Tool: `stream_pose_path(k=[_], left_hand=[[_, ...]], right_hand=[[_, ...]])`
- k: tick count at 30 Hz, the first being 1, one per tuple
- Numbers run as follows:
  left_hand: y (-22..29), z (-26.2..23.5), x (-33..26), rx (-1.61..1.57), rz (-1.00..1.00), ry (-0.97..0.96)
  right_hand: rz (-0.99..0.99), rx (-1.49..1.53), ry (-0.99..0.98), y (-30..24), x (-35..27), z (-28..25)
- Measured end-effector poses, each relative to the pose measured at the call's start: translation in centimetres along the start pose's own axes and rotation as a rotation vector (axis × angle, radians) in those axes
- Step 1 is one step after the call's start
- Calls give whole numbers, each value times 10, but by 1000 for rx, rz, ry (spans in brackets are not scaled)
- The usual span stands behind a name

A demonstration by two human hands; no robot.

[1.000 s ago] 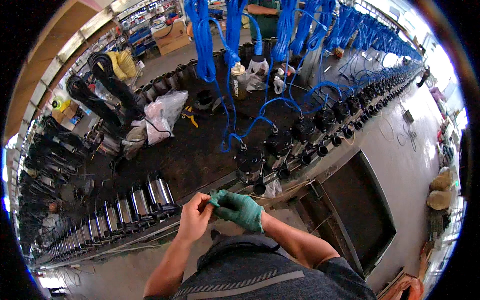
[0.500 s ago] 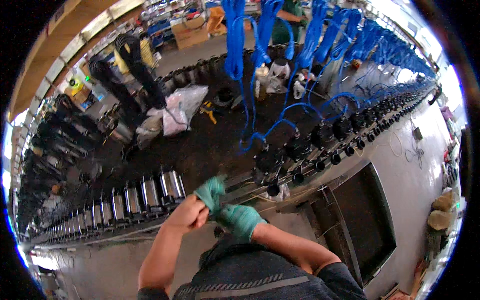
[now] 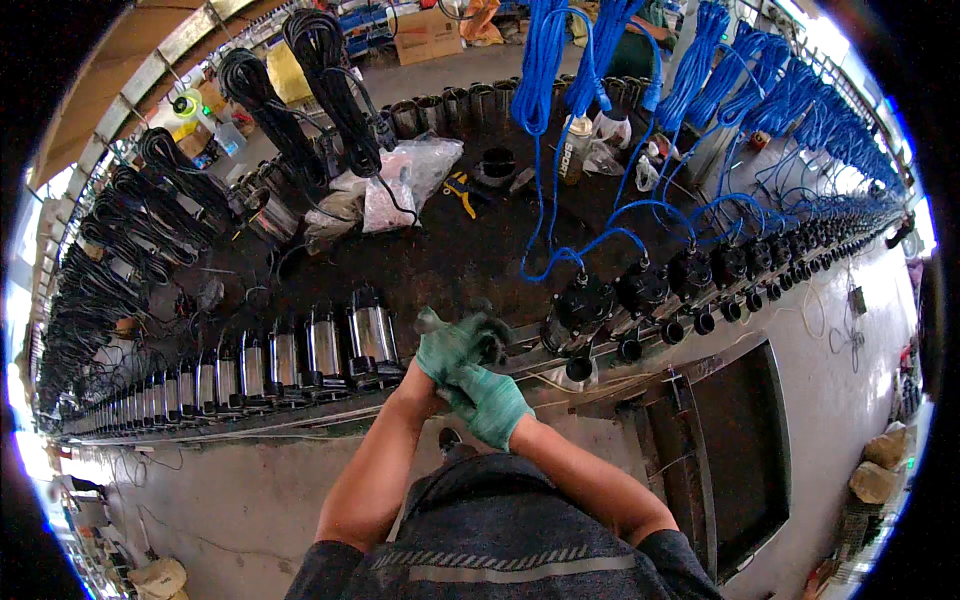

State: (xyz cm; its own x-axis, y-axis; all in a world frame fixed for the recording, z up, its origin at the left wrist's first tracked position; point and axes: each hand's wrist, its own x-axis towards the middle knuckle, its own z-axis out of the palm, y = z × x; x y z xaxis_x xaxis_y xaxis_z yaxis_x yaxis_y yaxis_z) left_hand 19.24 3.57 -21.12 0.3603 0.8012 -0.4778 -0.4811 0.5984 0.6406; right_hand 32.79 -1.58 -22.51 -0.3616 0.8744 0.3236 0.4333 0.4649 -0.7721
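Note:
My left hand (image 3: 447,345) wears a green knit glove and is raised at the front edge of the dark bench (image 3: 400,275). A dark, blurred shape (image 3: 488,338) sits at its fingertips, and I cannot make out whether it is part of the glove. Just below, my right hand (image 3: 490,405), also in a green glove, grips the left glove near the wrist. Left of the hands, a row of shiny metal cylinders with black handles (image 3: 372,335) stands along the edge. To the right, black pump-like units (image 3: 583,305) with blue cables form another row.
Coiled blue cables (image 3: 540,75) and coiled black cables (image 3: 325,80) hang above the bench. Yellow-handled pliers (image 3: 462,195), a plastic bag (image 3: 390,200) and open metal cylinders (image 3: 430,108) lie farther back. A dark rectangular trough (image 3: 740,450) is at lower right.
The left glove now covers my left hand, whose fingers were partly bare before. My right hand has stayed against it. The view has shifted, so the bench appears lower.

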Motion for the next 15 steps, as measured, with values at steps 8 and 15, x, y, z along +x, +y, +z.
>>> stream_pose_path(k=[8, 15], left_hand=[[15, 6, 37, 293, 205, 117], [13, -28, 64, 753, 603, 127]], right_hand=[[177, 45, -69, 11, 11, -3], [118, 188, -164, 6, 21, -2]])
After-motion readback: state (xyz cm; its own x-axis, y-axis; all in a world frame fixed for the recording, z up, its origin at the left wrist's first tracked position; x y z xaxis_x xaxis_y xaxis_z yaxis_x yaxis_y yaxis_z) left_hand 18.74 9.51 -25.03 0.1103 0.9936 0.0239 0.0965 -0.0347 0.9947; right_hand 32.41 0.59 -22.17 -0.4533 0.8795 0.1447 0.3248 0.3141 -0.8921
